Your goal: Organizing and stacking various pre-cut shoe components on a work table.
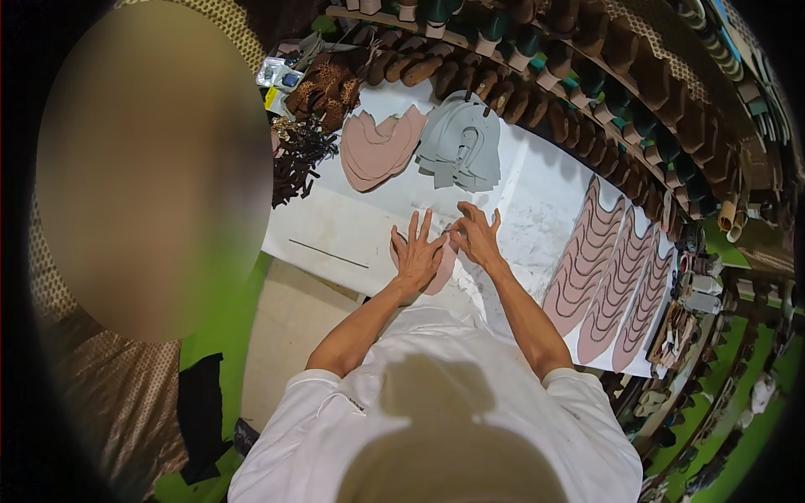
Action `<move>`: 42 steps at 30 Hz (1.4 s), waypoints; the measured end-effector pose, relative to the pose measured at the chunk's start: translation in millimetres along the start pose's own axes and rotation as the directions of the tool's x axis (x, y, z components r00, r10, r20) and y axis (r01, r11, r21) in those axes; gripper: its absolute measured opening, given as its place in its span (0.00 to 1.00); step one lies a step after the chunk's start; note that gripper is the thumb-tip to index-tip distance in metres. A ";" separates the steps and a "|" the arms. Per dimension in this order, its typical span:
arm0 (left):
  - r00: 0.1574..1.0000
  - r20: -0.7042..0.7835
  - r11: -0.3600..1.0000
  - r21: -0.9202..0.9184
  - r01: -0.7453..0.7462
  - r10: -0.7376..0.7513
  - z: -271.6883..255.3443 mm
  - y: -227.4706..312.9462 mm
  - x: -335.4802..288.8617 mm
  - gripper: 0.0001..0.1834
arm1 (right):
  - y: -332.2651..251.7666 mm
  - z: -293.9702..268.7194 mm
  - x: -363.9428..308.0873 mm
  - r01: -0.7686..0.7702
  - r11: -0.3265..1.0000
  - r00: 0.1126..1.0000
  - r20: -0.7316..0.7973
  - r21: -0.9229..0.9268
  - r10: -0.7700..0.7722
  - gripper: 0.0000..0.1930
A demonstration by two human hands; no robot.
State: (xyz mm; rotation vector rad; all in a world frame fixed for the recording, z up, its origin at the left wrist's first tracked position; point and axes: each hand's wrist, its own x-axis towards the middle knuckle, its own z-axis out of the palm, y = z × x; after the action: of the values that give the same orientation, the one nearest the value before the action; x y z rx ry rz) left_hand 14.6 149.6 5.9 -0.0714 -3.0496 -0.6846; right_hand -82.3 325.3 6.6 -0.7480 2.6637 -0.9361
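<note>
On the white table in front of me lies a pink, curved, flat piece [439, 278], partly covered by my hands. My left hand [416, 256] rests on it, fingers spread, thumb toward the right hand. Close by on the right, my right hand [478, 238] has its thumb and index finger pinched at the piece's upper edge, on what looks like a thin dark strip [450, 230]; its other fingers are raised. Beyond the hands are a stack of pink cut pieces [379, 149] and a pile of grey cut pieces [459, 147]. A single dark strip [329, 253] lies straight on the table to the left.
Three overlapping rows of pink pieces with dark curved edging [579, 264] cover the table's right side. A heap of dark strips [298, 159] and brown patterned pieces [324, 90] sit at the back left. Racks of shoe forms [537, 92] curve around the back and right.
</note>
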 end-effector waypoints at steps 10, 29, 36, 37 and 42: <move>0.998 -0.018 0.998 0.009 -0.056 0.056 1.7 0.1 -0.8 0.21 | 4.5 2.5 6.4 0.078 0.995 0.996 -0.040 -0.065 -0.081 0.08; 1.000 0.017 1.000 -0.017 0.023 -0.023 -3.6 -4.0 -2.3 0.19 | 2.1 6.3 11.1 0.069 0.995 0.997 -0.040 -0.070 -0.072 0.08; 0.999 0.022 0.999 -0.019 0.027 -0.026 -2.3 -3.6 -1.2 0.19 | 2.1 8.2 15.4 0.066 0.991 0.996 -0.053 -0.118 -0.073 0.08; 0.999 0.023 0.999 -0.019 0.026 -0.026 -2.5 -3.6 -1.2 0.19 | 2.3 8.0 15.6 0.068 0.990 0.995 -0.060 -0.125 -0.076 0.08; 0.997 0.051 0.998 -0.035 0.052 -0.050 -2.6 -4.3 -4.1 0.22 | -5.3 3.0 20.8 -0.008 0.992 1.000 0.003 -0.130 0.008 0.09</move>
State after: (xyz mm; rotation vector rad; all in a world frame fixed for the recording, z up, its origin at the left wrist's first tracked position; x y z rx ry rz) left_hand 18.5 144.4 6.3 -0.0108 -3.0967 -0.7528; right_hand -96.6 309.1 6.9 -0.7649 2.7431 -0.7644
